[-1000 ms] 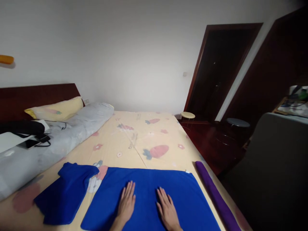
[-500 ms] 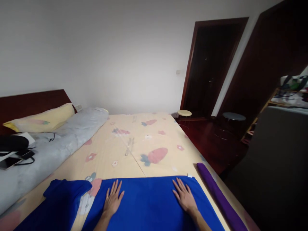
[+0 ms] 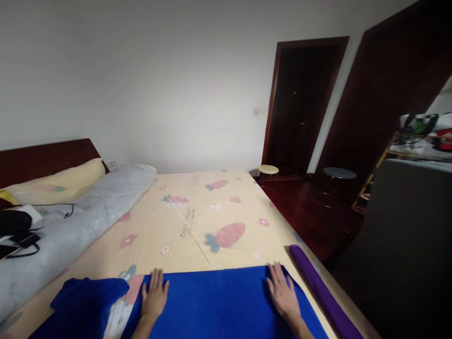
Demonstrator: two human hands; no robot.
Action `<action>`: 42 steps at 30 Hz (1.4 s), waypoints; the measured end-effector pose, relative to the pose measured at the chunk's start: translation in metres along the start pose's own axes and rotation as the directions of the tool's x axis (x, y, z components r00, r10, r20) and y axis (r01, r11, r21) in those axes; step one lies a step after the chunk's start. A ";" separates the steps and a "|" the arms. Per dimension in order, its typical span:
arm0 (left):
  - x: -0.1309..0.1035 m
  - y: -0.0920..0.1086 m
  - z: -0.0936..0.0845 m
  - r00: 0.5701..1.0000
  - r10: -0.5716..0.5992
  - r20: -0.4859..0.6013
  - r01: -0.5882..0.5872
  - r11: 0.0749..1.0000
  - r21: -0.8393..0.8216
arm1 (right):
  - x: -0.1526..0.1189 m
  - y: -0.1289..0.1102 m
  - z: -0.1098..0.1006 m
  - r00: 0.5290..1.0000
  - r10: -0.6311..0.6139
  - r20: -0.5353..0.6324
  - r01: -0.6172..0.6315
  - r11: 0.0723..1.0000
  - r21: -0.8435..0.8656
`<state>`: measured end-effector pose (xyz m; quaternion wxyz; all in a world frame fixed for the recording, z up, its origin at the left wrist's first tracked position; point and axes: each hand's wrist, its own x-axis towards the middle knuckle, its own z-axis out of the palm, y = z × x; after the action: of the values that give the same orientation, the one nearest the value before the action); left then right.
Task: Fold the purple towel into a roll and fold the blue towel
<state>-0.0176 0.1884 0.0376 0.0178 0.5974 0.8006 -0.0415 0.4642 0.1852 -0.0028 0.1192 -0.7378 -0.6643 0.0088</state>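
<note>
A blue cloth [image 3: 215, 301] lies spread flat on the bed [image 3: 197, 188], its near part running out of view. My left hand [image 3: 154, 294] rests palm down near its far left corner, fingers stretched out. At the far right corner my right hand [image 3: 282, 288] also lies on the cloth, palm down with fingers extended. A second blue cloth piece [image 3: 86, 301], bunched and folded, sits to the left. On the right, a rolled purple cloth [image 3: 321, 292] lies lengthwise along the bed's edge.
Grey bedding [image 3: 95, 212] and a yellow pillow [image 3: 63, 181] line the left side, with a black device [image 3: 16, 221] and cables on top. Beyond the bed's right edge stand a cream stool [image 3: 267, 169], a dark stool [image 3: 339, 173] and a dark cabinet [image 3: 406, 235].
Both hands have moved outward to the cloth's far corners, the left one leftward and the right one rightward. The camera view has shifted slightly.
</note>
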 end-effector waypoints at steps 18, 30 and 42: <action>0.001 0.002 0.016 1.000 0.021 -0.024 -0.021 0.999 -0.030 | 0.015 0.016 0.014 0.995 -0.030 0.093 0.028 0.999 0.029; 0.039 -0.052 0.025 0.984 -0.135 0.117 0.148 0.982 -0.119 | 0.038 0.071 0.016 0.974 0.088 0.211 -0.087 0.996 -0.015; -0.096 0.146 0.047 0.868 0.486 -0.106 -0.497 0.839 -0.222 | -0.067 -0.153 0.022 0.879 -0.467 0.094 0.408 0.840 0.357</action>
<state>0.1491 0.1335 -0.0084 0.0822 0.7767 0.6199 0.0758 0.3027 0.1369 -0.0055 0.1787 -0.5321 -0.8126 0.1566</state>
